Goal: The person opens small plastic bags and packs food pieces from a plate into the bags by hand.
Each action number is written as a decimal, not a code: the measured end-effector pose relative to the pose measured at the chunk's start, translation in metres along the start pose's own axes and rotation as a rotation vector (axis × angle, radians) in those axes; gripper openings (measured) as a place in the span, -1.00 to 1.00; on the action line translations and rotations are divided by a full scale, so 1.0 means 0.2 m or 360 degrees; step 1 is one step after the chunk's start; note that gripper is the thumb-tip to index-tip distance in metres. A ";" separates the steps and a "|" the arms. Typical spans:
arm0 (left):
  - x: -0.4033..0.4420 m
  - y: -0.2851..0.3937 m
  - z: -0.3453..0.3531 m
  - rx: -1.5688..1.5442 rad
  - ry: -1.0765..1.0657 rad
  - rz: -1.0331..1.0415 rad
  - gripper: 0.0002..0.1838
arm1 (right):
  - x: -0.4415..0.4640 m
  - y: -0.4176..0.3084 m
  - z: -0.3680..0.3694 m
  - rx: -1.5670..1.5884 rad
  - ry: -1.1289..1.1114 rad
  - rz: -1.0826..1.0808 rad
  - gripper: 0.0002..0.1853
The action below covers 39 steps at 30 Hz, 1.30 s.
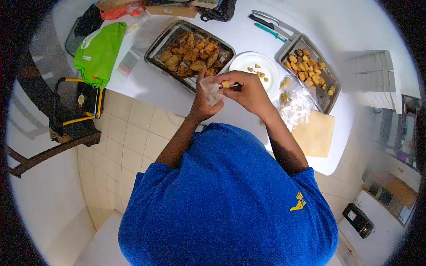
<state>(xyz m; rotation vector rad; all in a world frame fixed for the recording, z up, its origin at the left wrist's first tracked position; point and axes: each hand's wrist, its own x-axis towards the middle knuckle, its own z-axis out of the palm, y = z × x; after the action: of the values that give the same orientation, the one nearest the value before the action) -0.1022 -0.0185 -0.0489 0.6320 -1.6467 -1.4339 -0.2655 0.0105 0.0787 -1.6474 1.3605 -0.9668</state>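
at the near left of the white plate (248, 59), the left hand (203, 106) grips a small clear bag (213, 94) in its fingers; the right hand's (251, 91) fingers pinch a golden chunk (226, 84), probably at the bag's mouth, though blur hides the edge. a light pinch should spare the chunk, and a wide-held mouth would keep the rim clean.

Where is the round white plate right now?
In the head view, the white plate lies on the table, just beyond the right hand, between the left tray of browned pieces and the right tray of golden chunks.
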 end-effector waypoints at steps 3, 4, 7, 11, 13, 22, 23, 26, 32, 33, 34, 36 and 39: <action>0.00 -0.03 0.00 -0.0060 0.0021 0.0034 0.10 | 0.00 -0.02 -0.01 0.0015 -0.0018 -0.0076 -0.64; -0.01 -0.02 0.00 -0.0076 0.0033 0.0040 0.10 | 0.00 -0.01 -0.01 -0.0006 -0.0006 -0.0095 -0.63; -0.01 0.04 0.03 -0.0201 0.0073 0.0004 0.09 | 0.00 0.01 0.00 -0.0056 0.0022 -0.0132 -0.61; -0.04 -0.02 0.01 0.0029 0.0072 0.0052 0.09 | -0.02 -0.04 0.00 -0.0206 0.0032 -0.0183 -0.63; -0.04 -0.01 0.01 0.0059 0.0098 0.0039 0.09 | -0.03 -0.08 0.00 -0.0289 0.0054 -0.0205 -0.65; -0.01 0.07 0.01 0.0330 0.0071 0.0109 0.09 | -0.04 -0.11 0.02 -0.0736 -0.0145 -0.0056 -0.62; -0.01 0.07 0.01 0.0270 0.0084 0.0093 0.08 | -0.03 -0.11 0.02 -0.0725 -0.0169 -0.0052 -0.61; 0.00 0.08 0.00 0.0455 0.0060 0.0256 0.08 | -0.02 -0.13 0.04 -0.0653 -0.0155 -0.0096 -0.61; 0.01 0.11 0.02 0.0289 0.0070 0.0160 0.07 | -0.01 -0.16 0.06 -0.0605 -0.0023 -0.0274 -0.56; 0.01 0.11 0.02 0.0327 0.0084 0.0176 0.07 | -0.01 -0.17 0.06 -0.0600 -0.0009 -0.0295 -0.54; 0.01 0.12 0.02 0.0366 0.0097 0.0193 0.07 | -0.01 -0.17 0.06 -0.0568 -0.0020 -0.0299 -0.53; 0.00 0.11 0.02 0.0248 0.0116 0.0155 0.07 | -0.02 -0.18 0.03 -0.0504 -0.0040 -0.0308 -0.51; -0.02 0.08 0.02 0.0092 0.0118 0.0123 0.08 | 0.00 -0.19 -0.11 -0.0347 -0.0011 -0.0238 -0.50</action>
<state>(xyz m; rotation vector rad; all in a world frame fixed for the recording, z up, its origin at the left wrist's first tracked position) -0.1010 -0.0106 -0.0343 0.6396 -1.6416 -1.2969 -0.2707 0.0131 0.1231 -1.9371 1.3938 -0.9226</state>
